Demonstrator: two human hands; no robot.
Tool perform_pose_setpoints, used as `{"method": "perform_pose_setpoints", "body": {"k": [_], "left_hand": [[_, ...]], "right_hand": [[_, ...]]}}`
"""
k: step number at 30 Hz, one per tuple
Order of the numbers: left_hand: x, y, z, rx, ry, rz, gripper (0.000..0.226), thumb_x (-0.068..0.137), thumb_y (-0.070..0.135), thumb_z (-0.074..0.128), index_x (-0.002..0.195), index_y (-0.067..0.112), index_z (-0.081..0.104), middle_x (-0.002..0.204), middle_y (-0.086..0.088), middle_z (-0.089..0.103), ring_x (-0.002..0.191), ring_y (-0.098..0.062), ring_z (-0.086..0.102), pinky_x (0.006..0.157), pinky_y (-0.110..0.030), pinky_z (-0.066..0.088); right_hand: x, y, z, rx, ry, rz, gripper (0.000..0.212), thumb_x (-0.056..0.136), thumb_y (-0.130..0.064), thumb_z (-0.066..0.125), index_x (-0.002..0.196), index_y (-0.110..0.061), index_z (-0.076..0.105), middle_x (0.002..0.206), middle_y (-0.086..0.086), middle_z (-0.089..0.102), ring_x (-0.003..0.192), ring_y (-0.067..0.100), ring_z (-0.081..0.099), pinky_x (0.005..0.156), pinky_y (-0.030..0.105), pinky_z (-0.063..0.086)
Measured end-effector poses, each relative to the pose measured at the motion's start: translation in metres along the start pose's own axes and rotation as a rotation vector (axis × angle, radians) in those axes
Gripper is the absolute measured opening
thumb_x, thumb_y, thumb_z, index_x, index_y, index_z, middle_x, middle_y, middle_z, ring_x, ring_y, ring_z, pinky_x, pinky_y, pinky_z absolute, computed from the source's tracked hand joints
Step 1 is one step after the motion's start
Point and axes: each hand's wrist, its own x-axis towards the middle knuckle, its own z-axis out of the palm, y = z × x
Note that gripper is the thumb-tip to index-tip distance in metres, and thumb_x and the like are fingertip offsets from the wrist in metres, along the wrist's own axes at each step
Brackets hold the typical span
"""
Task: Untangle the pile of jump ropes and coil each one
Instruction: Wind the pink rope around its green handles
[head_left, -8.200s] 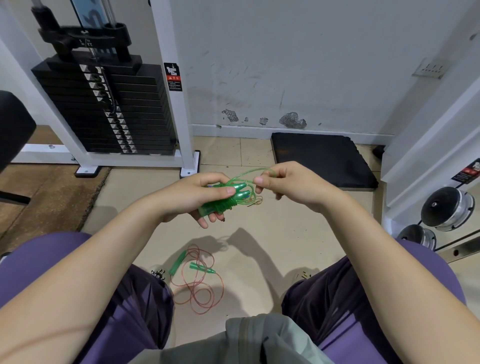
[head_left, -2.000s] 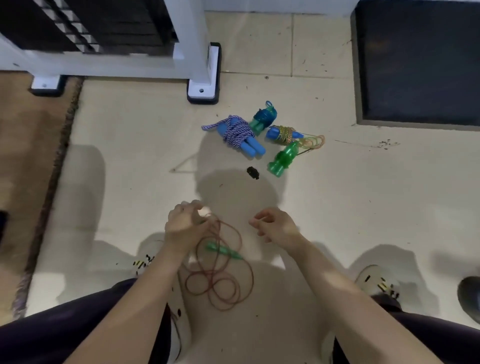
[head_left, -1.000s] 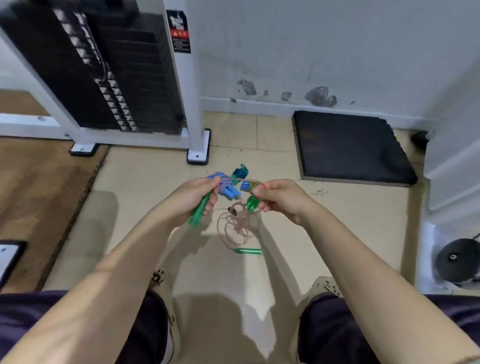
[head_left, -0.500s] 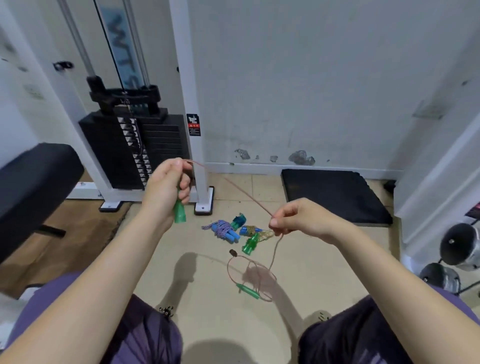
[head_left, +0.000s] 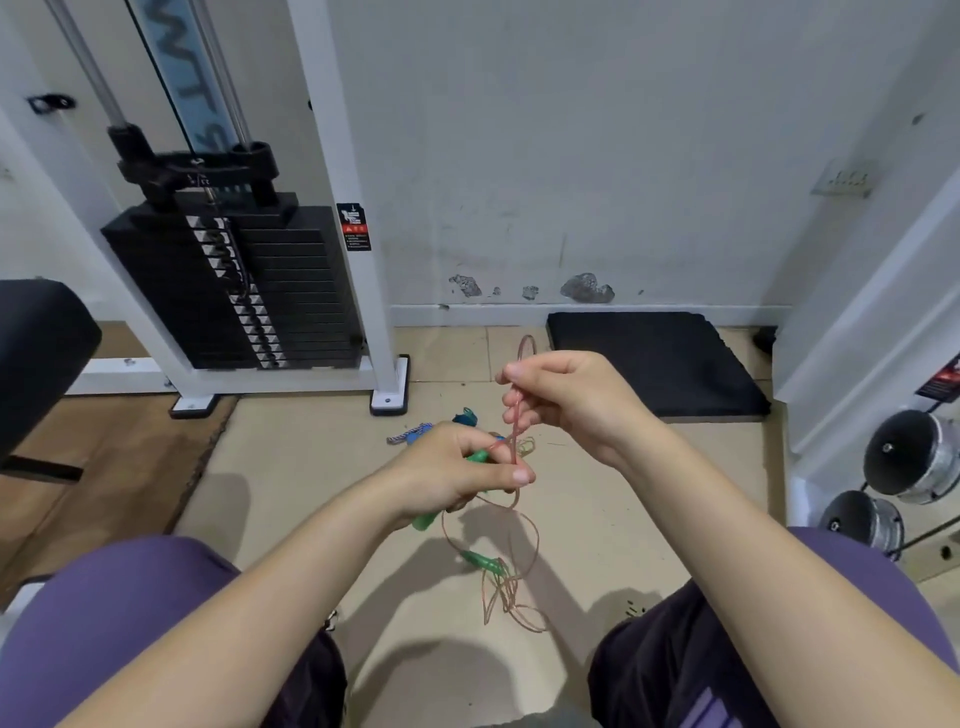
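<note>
Both hands have closed in since half a second ago: left hand (head_left: 457, 473) grips the green handle (head_left: 477, 457), right hand (head_left: 566, 400) fingers pinch a loop of the red rope (head_left: 514, 431) above it (coiling looks begun); slack and second handle (head_left: 480, 561) trail on the floor (head_left: 311, 467)

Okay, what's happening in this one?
A seated person is coiling a thin red jump rope. The left hand grips one green handle and the rope; the right hand pinches a loop above it. The other green handle and loose cord hang below. Bundled ropes lie on the floor behind.
</note>
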Motion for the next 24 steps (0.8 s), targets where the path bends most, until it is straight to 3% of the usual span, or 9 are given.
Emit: {"method": "perform_pose_setpoints", "body": {"k": [3, 6, 9, 11, 13, 16, 19, 21, 24], "left_hand": [[0.005, 0.002, -0.007, -0.161, 0.138, 0.052, 0.024, 0.064, 0.042, 0.084, 0.068, 0.02, 0.075, 0.079, -0.005, 0.072, 0.039, -0.007, 0.032, 0.04, -0.017, 0.026], [0.01, 0.002, -0.023, -0.398, 0.249, 0.097, 0.029, 0.062, 0.04, 0.082, 0.075, 0.016, 0.075, 0.079, -0.006, 0.073, 0.034, -0.006, 0.028, 0.037, -0.016, 0.026], [0.014, 0.001, -0.035, -0.526, 0.287, 0.127, 0.03, 0.071, 0.033, 0.077, 0.083, 0.007, 0.068, 0.079, -0.004, 0.072, 0.033, -0.005, 0.029, 0.035, -0.016, 0.028], [0.015, 0.002, -0.039, -0.581, 0.288, 0.137, 0.031, 0.074, 0.03, 0.075, 0.088, 0.005, 0.064, 0.078, -0.002, 0.071, 0.033, -0.004, 0.03, 0.035, -0.016, 0.029], [0.017, 0.003, -0.04, -0.62, 0.282, 0.138, 0.03, 0.075, 0.03, 0.074, 0.09, 0.005, 0.064, 0.076, -0.002, 0.069, 0.035, -0.005, 0.035, 0.035, -0.015, 0.029], [0.016, 0.002, -0.04, -0.527, 0.267, 0.073, 0.031, 0.072, 0.037, 0.08, 0.086, 0.01, 0.07, 0.075, -0.002, 0.066, 0.05, -0.007, 0.049, 0.037, -0.015, 0.03], [0.011, -0.001, -0.034, -0.236, 0.058, -0.018, 0.019, 0.074, 0.043, 0.081, 0.075, 0.025, 0.075, 0.077, 0.008, 0.067, 0.064, 0.001, 0.055, 0.048, -0.015, 0.032], [0.009, -0.004, -0.029, -0.116, -0.075, -0.064, 0.021, 0.07, 0.044, 0.079, 0.08, 0.026, 0.076, 0.086, 0.008, 0.071, 0.072, 0.002, 0.057, 0.051, -0.016, 0.034], [0.007, -0.002, -0.035, -0.009, -0.07, -0.1, 0.021, 0.084, 0.037, 0.073, 0.092, 0.018, 0.078, 0.088, 0.001, 0.075, 0.073, -0.001, 0.054, 0.051, -0.018, 0.032]], "right_hand": [[0.004, 0.005, -0.001, -0.017, 0.041, -0.005, 0.019, 0.087, -0.015, 0.071, 0.095, 0.003, 0.071, 0.076, 0.011, 0.068, 0.07, 0.022, 0.067, 0.062, 0.025, 0.055], [0.005, 0.011, -0.001, -0.159, 0.072, -0.002, 0.017, 0.085, -0.02, 0.074, 0.091, -0.004, 0.072, 0.073, 0.002, 0.068, 0.069, 0.015, 0.064, 0.057, 0.021, 0.049], [0.001, 0.016, 0.003, -0.366, -0.118, 0.064, 0.012, 0.086, -0.019, 0.073, 0.096, -0.012, 0.074, 0.079, 0.002, 0.071, 0.068, 0.01, 0.061, 0.056, 0.019, 0.045], [-0.002, 0.02, 0.008, -0.478, -0.229, 0.114, 0.012, 0.086, -0.014, 0.073, 0.098, -0.015, 0.073, 0.088, 0.011, 0.072, 0.07, 0.01, 0.061, 0.057, 0.018, 0.046], [-0.004, 0.022, 0.013, -0.495, -0.24, 0.113, 0.01, 0.088, -0.007, 0.07, 0.098, -0.005, 0.072, 0.092, 0.021, 0.069, 0.068, 0.012, 0.06, 0.06, 0.021, 0.049], [-0.003, 0.02, 0.015, -0.347, -0.196, 0.079, 0.011, 0.092, 0.0, 0.063, 0.098, 0.008, 0.067, 0.082, 0.023, 0.066, 0.065, 0.018, 0.062, 0.066, 0.025, 0.054], [-0.002, 0.014, 0.013, -0.188, -0.134, 0.034, 0.009, 0.092, 0.0, 0.061, 0.097, 0.006, 0.067, 0.077, 0.017, 0.067, 0.066, 0.021, 0.065, 0.065, 0.024, 0.056], [-0.001, 0.011, 0.01, -0.131, -0.065, 0.023, 0.008, 0.091, -0.001, 0.063, 0.093, 0.004, 0.068, 0.075, 0.015, 0.069, 0.063, 0.022, 0.064, 0.062, 0.024, 0.056], [0.001, 0.009, 0.001, -0.172, 0.051, 0.005, 0.01, 0.09, -0.003, 0.066, 0.088, 0.007, 0.065, 0.071, 0.013, 0.068, 0.059, 0.022, 0.065, 0.058, 0.026, 0.056]]}}
